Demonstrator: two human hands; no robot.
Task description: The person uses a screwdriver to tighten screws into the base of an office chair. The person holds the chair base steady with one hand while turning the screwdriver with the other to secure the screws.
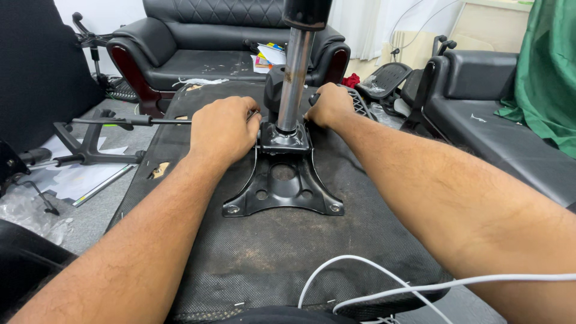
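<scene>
An upturned office-chair seat with a dusty black fabric underside lies in front of me. A black metal mechanism plate is fixed to it, and a steel gas-lift cylinder stands upright out of its housing. My left hand is closed around the left side of the mechanism, at the inner end of a long black lever rod. My right hand grips a black handle piece to the right of the cylinder. What my fingers hold underneath is hidden.
A black leather sofa stands behind the seat, with papers on it. Another black sofa and green cloth are at right. A chair base and plastic sheets lie on the floor at left. A white cable crosses the near edge.
</scene>
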